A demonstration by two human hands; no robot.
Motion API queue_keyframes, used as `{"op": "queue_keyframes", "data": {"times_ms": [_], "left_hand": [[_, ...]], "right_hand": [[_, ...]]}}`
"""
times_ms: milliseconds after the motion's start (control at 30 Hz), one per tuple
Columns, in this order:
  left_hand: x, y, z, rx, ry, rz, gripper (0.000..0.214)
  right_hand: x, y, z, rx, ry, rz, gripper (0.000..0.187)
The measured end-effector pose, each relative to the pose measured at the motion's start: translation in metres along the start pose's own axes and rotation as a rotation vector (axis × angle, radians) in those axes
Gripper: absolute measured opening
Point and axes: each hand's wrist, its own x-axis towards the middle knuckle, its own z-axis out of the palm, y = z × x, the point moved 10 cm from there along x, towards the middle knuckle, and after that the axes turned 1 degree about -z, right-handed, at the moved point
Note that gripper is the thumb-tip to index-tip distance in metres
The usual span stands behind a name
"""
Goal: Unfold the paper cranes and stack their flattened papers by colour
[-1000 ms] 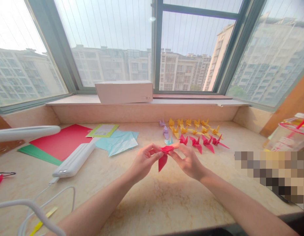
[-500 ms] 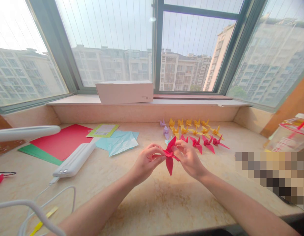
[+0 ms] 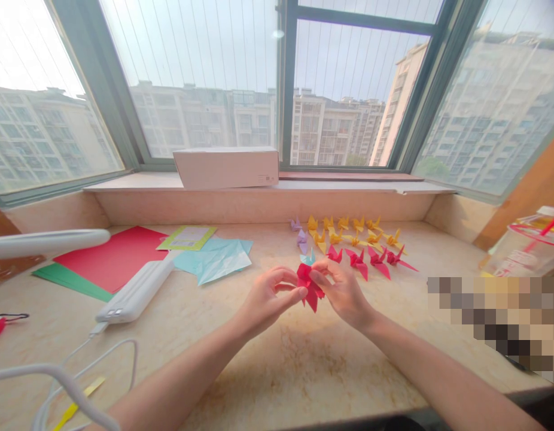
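Note:
Between my two hands, above the counter, is a red origami crane (image 3: 311, 293), partly covered by my fingers. My left hand (image 3: 277, 293) pinches its left side with thumb and fingertips. On the other side my right hand (image 3: 338, 288) grips it, the thumb lying over the folded paper. Just behind stands a small light-blue paper crane (image 3: 308, 258). Several red paper cranes (image 3: 378, 262) sit in a row beyond my right hand. Further back are several yellow paper cranes (image 3: 343, 224) and two purple ones (image 3: 302, 240).
To the left lie red paper (image 3: 119, 257), green paper (image 3: 73, 282), light-blue sheets (image 3: 218, 260) and a yellow-green packet (image 3: 187, 237). A white power bank (image 3: 133, 293) trails a cable (image 3: 97, 365). A white box (image 3: 227, 169) rests on the sill; a clear drink container (image 3: 523, 245) stands right.
The red crane has been turned and folded between my fingers; its upper point no longer stands up tall. My hands stay in nearly the same place, and the light-blue crane behind shows more.

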Motion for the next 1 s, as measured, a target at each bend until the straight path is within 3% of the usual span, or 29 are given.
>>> {"op": "queue_keyframes", "data": {"times_ms": [367,533,667,1000], "left_hand": [[0.0,-0.004,-0.007,-0.054,0.065,0.003,0.021],[0.0,-0.003,-0.017,-0.112,0.155,0.011,0.016],[0.001,-0.008,-0.014,-0.187,0.129,-0.017,0.014],[-0.001,0.006,-0.008,-0.118,0.055,0.079,0.019]], "right_hand": [[0.0,-0.014,0.001,0.012,-0.031,-0.083,0.038],[-0.003,-0.014,0.008,0.063,-0.089,-0.052,0.031],[-0.005,-0.011,0.01,0.083,-0.106,-0.034,0.028],[-0.01,-0.049,-0.006,-0.192,0.038,-0.376,0.024]]}}
